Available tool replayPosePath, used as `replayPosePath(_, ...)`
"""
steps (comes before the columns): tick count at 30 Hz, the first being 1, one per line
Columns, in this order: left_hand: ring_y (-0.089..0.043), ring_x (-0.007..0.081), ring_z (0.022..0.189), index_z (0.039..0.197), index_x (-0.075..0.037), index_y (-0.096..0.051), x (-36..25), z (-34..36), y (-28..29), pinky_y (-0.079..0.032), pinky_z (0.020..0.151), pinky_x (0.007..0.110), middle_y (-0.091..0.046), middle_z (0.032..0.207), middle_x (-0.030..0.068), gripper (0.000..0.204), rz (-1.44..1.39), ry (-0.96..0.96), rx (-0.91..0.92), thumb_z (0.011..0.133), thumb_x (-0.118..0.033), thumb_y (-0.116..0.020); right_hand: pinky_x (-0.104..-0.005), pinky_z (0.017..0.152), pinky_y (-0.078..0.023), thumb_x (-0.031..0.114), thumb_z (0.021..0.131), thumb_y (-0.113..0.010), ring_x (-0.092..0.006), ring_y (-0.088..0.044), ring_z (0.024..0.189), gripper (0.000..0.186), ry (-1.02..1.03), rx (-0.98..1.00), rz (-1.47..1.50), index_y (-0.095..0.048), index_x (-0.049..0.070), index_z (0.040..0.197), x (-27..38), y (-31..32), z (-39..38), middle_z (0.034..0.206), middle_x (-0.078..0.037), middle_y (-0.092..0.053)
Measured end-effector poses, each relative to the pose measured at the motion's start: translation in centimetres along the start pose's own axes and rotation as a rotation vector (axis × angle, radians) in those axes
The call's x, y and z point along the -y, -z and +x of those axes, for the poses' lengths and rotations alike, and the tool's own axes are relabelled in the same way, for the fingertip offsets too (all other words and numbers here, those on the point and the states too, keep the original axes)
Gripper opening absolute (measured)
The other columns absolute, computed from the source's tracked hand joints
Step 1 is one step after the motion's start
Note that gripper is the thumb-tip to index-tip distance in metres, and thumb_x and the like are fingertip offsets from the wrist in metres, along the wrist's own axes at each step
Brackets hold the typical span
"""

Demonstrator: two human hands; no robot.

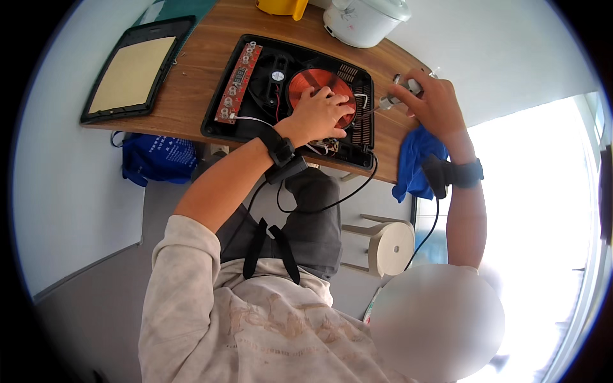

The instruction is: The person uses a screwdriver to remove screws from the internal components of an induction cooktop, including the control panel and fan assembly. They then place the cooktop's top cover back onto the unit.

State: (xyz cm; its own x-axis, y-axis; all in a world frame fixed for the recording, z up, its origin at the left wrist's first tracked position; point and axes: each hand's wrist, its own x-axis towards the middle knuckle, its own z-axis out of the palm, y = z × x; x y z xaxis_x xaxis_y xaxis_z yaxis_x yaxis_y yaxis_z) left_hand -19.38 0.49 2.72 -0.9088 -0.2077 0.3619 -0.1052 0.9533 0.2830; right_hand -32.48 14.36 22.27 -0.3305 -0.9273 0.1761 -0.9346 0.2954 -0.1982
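An opened induction cooker base (220,96), a black plastic tray with its inner parts bare, lies on the table. My left hand (319,115) rests on its round copper-red coil (306,80), fingers spread over the lower right part. To the right, my right hand (434,102) is closed around the pale handle of a screwdriver (388,101). Its thin shaft points down-left toward the coil's right edge; whether the tip touches anything is too small to tell. A red circuit board (237,83) with a small display runs along the base's left side, beside a black fan (271,70).
A black-framed panel (131,76) with a tan face lies at the table's left. Behind the base stand a white rice cooker (364,22) and a yellow container (281,6). Blue bags (159,156) hang below the edge. A stool (391,249) stands below right. Black cables trail from my wrists.
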Motion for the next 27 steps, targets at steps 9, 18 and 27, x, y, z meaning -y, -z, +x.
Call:
replayPosePath(9, -0.043, 0.0276, 0.131, 0.133, -0.021, -0.062, -0.1, 0.0, 0.3, -0.034, 0.107, 0.055, -0.053, 0.143, 0.0021, 0.058, -0.001, 0.011, 0.012, 0.081, -0.045, -0.072, -0.0344, 0.067, -0.050, 0.029, 0.085, -0.075, -0.0213, -0.065, 0.072, 0.028, -0.154, 0.087, 0.127, -0.068, 0.002, 0.088, -0.9, 0.8, -2.9, 0.074, -0.010, -0.066)
replayPosePath(18, -0.044, 0.0278, 0.132, 0.135, -0.022, -0.060, -0.2, 0.3, 0.8, -0.034, 0.106, 0.054, -0.050, 0.147, 0.0034, 0.059, 0.020, 0.021, 0.072, 0.081, -0.044, -0.072, -0.0351, 0.071, -0.052, 0.020, 0.086, -0.071, -0.0245, -0.067, 0.075, 0.021, -0.121, -0.031, 0.203, -0.069, 0.003, 0.097, -3.0, -0.5, -5.8, 0.084, -0.013, -0.071)
replayPosePath(27, -0.043, 0.0271, 0.133, 0.137, -0.022, -0.060, -0.1, 0.1, 0.9, -0.033, 0.106, 0.053, -0.049, 0.148, 0.0040, 0.060, 0.021, 0.021, 0.076, 0.082, -0.045, -0.071, -0.0344, 0.071, -0.052, 0.019, 0.083, -0.069, -0.0242, -0.067, 0.074, 0.022, -0.109, -0.048, 0.187, -0.068, 0.002, 0.097, -3.4, -0.4, -6.0, 0.081, -0.014, -0.071)
